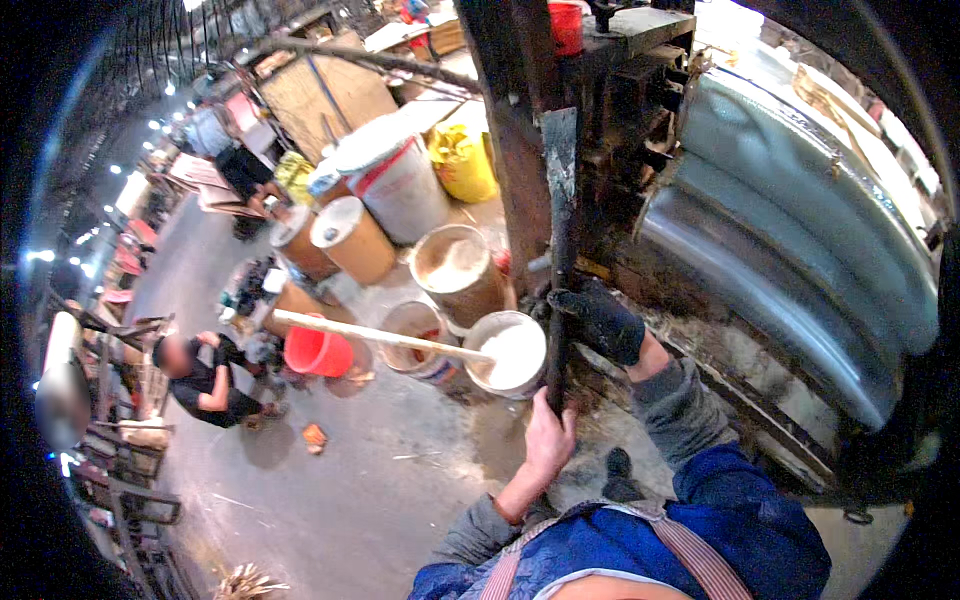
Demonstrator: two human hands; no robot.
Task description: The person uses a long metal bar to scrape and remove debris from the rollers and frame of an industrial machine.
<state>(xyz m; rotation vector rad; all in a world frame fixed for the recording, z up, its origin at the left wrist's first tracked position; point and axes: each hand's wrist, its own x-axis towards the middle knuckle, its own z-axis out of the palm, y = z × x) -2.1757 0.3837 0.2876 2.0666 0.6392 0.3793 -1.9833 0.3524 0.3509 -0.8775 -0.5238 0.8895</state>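
Observation:
A long dark bar with a flat, worn grey blade (560, 165) at its top stands almost upright in front of me. Bare-skinned, my left hand (549, 437) is closed around the lower end of the bar. Higher up, my right hand (606, 322) in a black glove grips the shaft. Just left of the bar is a white bucket (507, 388) holding white material. A pale wooden pole (380, 336) slants out of that bucket toward the left.
Several tubs and drums, one a tan drum (352, 240), crowd the floor ahead. A red bucket (318, 352) stands to the left, near a crouching person (210, 380). On my right lies large grey-green curved metal machinery (790, 230); a dark post (510, 150) rises beside the bar.

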